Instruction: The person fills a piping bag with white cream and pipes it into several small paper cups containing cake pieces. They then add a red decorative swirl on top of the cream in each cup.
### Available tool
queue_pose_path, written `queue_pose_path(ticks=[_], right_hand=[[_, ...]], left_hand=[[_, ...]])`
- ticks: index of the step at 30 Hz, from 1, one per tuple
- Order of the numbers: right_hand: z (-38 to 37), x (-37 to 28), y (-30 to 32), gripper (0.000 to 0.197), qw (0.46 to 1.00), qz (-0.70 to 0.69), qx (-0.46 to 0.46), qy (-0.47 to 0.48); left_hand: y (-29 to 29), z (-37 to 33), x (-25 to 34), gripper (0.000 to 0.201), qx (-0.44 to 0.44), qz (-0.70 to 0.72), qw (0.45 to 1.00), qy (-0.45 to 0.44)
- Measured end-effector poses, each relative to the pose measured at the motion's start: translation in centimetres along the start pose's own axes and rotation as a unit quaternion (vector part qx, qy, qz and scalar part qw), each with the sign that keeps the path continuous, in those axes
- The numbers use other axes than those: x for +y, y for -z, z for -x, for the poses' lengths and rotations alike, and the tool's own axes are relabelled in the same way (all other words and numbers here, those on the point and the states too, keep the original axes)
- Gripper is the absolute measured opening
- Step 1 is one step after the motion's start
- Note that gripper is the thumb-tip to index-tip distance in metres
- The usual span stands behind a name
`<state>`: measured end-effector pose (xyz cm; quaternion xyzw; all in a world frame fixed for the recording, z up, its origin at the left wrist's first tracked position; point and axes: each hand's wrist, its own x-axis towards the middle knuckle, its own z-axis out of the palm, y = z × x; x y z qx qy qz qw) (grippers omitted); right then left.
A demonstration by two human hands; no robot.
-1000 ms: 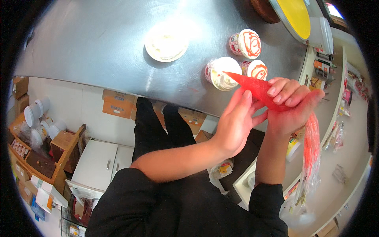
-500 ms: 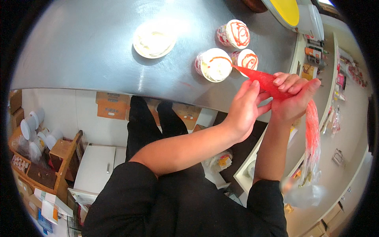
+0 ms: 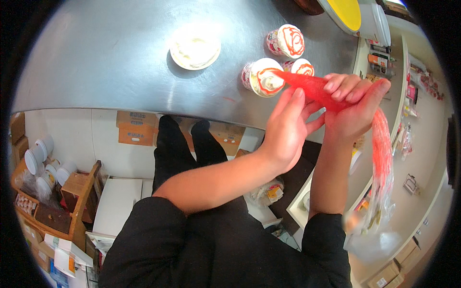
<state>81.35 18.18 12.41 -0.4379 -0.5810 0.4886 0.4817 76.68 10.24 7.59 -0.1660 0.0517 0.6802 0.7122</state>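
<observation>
A clear piping bag (image 3: 309,87) filled with red sauce is squeezed in my right hand (image 3: 355,103), its streaked tail hanging down past the wrist. My left hand (image 3: 287,129) steadies the bag from below, thumb and fingertips against its narrow part. The bag's tip lies over a paper cup (image 3: 248,78) topped with white cream, where a red line curls round the cream. Beside it, partly behind the bag, is a cup (image 3: 302,67) with a red swirl. Farther back stands another red-swirled cup (image 3: 291,41). A glare-lit cup (image 3: 194,54) of plain white cream sits to the left.
The cups stand on a shiny metal table (image 3: 105,62) with a small red smear near its front edge. A yellow round lid (image 3: 346,14) and a white tub (image 3: 374,24) are at the far right. Shelves (image 3: 422,139) with packets run along the right side.
The bag's tip has moved left over the near cup, and the red line on its cream has grown into a longer curl. Both hands shifted slightly left.
</observation>
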Motion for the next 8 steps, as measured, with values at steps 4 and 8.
queue_pose_path(ticks=[4, 8], right_hand=[[-0.7, -0.1, 1.2, 0.056, 0.998, 0.028, 0.047, -0.007], [1.7, 0.4, 3.0, 0.055, 0.999, 0.027, 0.023, -0.029]], left_hand=[[-0.3, -1.1, -0.9, 0.033, 0.023, 0.006, 0.999, 0.032], [0.8, 0.8, -1.8, 0.036, 0.050, 0.005, 0.996, 0.079]])
